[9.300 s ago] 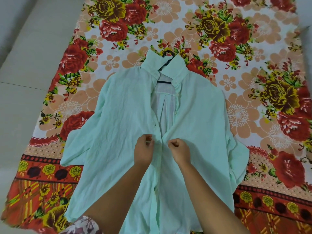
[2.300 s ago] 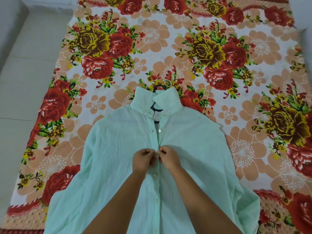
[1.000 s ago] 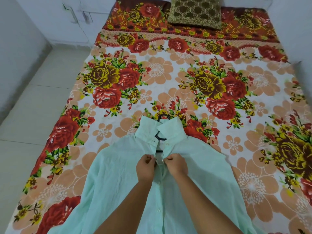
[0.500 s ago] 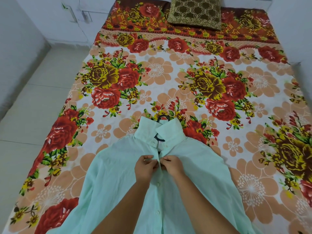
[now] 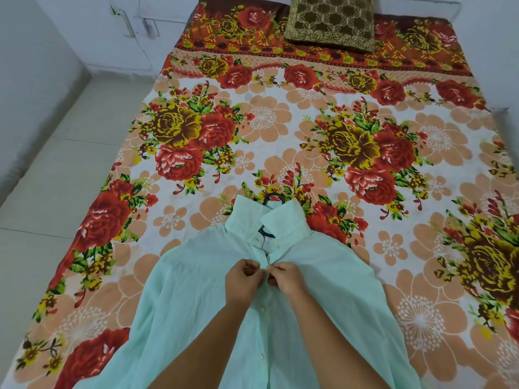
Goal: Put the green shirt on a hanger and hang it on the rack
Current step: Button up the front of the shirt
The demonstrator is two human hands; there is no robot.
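Both hands have crept a little up the placket toward the collar since half a second ago. Left hand and right hand meet just below the collar, each grip pinched on the shirt's front edge. The green shirt lies flat at the 6 o'clock end of the bed, collar toward 12 o'clock. The black hanger hook pokes out past the collar. A brown pillow sits at 12 o'clock; pale floor runs along 9 o'clock.
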